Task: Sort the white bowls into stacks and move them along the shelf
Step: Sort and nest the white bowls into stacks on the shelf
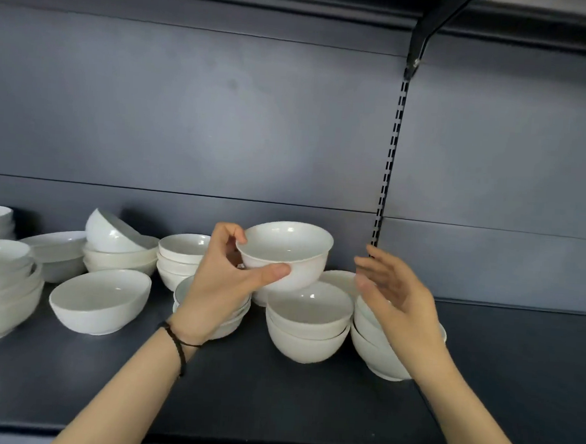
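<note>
1. L hand (226, 272): grasping one white bowl (286, 252). Thumb lies on the near outer wall, forefinger is hooked over the left rim, other fingers curled behind.
2. Held bowl: upright, mouth tipped a bit toward cam, up off the shelf (274, 399), above and between the front stacks.
3. R hand (393, 296): released, fingers straight and spread, holds nothing. It's just right of the held bowl, not touching it. Motion-blurred.
4. Middle stack (307, 325): deep bowls nested, right under the held bowl, standing on the shelf.
5. Right stack (373, 350): more deep bowls, partly hidden behind the R hand and wrist, just beside the middle stack.
6. Low stack (236, 316): shallower bowls behind the L wrist, mostly hidden.
7. Back stack (179, 259): small bowls, left of the L hand, near the back panel (222, 114).
8. Oval bowl (99, 301): single, upright, front left.
9. Tilted bowl (112, 233): lying on its side atop another stack (121, 259).
10. Wide dishes (2, 293): big pile at far left edge, cut off by the frame.
11. Black cord (177, 347) on L wrist.
12. Slotted rail (389, 159) runs up the back panel to a bracket (430, 27).
</note>
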Motion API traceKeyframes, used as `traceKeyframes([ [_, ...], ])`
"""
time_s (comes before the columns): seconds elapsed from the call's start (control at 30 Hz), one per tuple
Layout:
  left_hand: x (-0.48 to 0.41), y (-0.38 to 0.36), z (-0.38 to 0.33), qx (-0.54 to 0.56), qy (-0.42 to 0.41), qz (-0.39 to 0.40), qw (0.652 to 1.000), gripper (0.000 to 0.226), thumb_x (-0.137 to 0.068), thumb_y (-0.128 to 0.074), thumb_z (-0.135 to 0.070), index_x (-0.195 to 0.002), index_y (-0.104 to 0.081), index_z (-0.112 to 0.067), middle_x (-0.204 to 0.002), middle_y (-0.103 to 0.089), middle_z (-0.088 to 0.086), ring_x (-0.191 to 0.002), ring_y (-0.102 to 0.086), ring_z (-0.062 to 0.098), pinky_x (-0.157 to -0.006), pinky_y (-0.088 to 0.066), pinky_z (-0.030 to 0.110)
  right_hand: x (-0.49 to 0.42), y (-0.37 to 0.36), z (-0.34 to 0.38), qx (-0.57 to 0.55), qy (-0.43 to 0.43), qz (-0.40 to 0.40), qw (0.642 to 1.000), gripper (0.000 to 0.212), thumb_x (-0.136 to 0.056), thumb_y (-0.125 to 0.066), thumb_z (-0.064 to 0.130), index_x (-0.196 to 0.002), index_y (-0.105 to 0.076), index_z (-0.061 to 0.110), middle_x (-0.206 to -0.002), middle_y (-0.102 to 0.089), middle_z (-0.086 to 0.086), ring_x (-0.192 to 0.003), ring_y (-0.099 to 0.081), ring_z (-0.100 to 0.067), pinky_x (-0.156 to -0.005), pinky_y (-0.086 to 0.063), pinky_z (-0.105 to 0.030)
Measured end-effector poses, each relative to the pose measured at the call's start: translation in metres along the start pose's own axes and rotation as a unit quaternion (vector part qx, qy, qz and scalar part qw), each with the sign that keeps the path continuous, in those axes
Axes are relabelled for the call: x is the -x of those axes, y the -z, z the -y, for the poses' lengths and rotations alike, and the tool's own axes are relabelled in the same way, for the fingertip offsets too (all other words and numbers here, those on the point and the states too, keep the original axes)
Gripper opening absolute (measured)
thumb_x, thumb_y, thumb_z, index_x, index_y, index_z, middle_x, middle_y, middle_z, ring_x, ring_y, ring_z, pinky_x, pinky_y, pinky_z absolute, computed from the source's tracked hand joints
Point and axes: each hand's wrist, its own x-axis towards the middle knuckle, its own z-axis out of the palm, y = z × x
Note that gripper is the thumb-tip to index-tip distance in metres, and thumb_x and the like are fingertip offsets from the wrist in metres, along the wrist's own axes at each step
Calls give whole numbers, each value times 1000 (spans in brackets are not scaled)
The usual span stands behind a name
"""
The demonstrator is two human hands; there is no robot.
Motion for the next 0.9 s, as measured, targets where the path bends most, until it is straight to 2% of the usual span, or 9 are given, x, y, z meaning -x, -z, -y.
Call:
traceKeyframes([
  [0.07, 5, 18, -6, -10, -17, -18, 1000, 63, -44, -80, -33, -88, -38, -19, -88, -56, -5, -74, -61, -3, -62, -50, 13, 7, 10, -4, 18, -4, -57, 998, 28, -90, -66, 12, -109, -64, 32, -103, -73, 10, -99, -67, -4, -85, -51, -14],
  [0.13, 11, 39, -11, -29, -28, -37, 999, 62, -43, -80, -34, -89, -40, -22, -88, -54, -7, -73, -59, -5, -61, -49, 12, 17, 17, -5, 51, -7, -81, 995, 22, -91, -66, 11, -94, -68, 33, -94, -73, 17, -91, -67, -1, -78, -49, -9],
  [0.27, 30, 81, -9, -65, -13, -45, 997, 63, -41, -81, -36, -89, -42, -27, -102, -57, 3, -84, -60, 8, -64, -52, 16, 39, 3, -1, 80, 29, -53, 995, 22, -89, -66, 4, -81, -71, 24, -89, -70, 22, -86, -65, 1, -72, -46, -5],
  [0.33, 42, 100, -5, -74, 13, -51, 996, 64, -39, -81, -37, -90, -43, -29, -108, -58, 5, -89, -60, 14, -65, -53, 18, 49, -16, 2, 86, 53, -20, 995, 23, -87, -67, 2, -84, -71, 25, -89, -70, 20, -87, -66, -3, -73, -48, -8],
  [0.43, 60, 125, 0, -86, 45, -82, 992, 68, -36, -82, -38, -92, -43, -29, -108, -61, 0, -89, -63, 10, -67, -53, 21, 56, -54, 3, 110, 79, 51, 989, 28, -86, -70, 4, -88, -68, 32, -94, -68, 18, -89, -65, -6, -73, -48, -10],
  [0.57, 77, 152, 2, -108, 74, -96, 987, 77, -29, -86, -38, -92, -43, -26, -107, -60, -8, -89, -63, 2, -67, -54, 20, 56, -99, 7, 116, 48, 165, 978, 27, -88, -71, 18, -101, -64, 40, -97, -65, 23, -99, -61, 1, -81, -49, -12],
  [0.7, 92, 167, 5, -140, 119, -69, 981, 82, -28, -91, -43, -92, -43, -26, -102, -62, -13, -95, -58, 15, -81, -50, 41, 54, -127, 1, 142, 30, 195, 970, 29, -89, -69, 24, -116, -62, 32, -108, -63, 18, -105, -58, 1, -88, -51, -18],
  [0.8, 95, 172, 8, -157, 137, -55, 976, 82, -22, -92, -60, -85, -45, -37, -94, -62, -23, -94, -57, 14, -86, -49, 44, 55, -140, -3, 163, -2, 215, 963, 40, -89, -68, 27, -127, -54, 32, -116, -58, 15, -108, -54, 2, -87, -47, -11],
  [0.9, 94, 172, 9, -164, 148, -51, 974, 80, -25, -92, -58, -86, -44, -35, -99, -62, -6, -92, -56, 16, -89, -48, 52, 49, -150, -6, 187, -29, 184, 965, 50, -89, -68, 31, -135, -47, 31, -120, -49, 14, -108, -52, -2, -88, -42, -11],
])
